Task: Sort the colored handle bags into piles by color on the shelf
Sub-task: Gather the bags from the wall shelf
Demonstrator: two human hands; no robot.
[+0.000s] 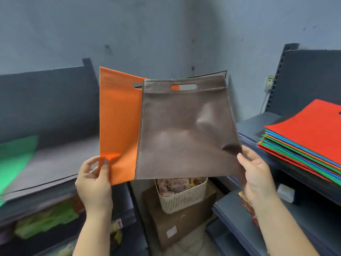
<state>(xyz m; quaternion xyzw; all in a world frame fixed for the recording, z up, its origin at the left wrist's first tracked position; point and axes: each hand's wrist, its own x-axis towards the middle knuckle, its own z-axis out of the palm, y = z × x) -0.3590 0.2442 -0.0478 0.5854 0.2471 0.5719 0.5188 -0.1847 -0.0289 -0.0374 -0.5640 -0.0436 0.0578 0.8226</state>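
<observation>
Left hand pinches orange bag; right hand grips brown, seemingly nonwoven, bag.

To the right of the right hand we see a dark shelf carrying a stack of bags, red on top. Left of the left hand, another dark shelf bears a green bag, blurred.
</observation>
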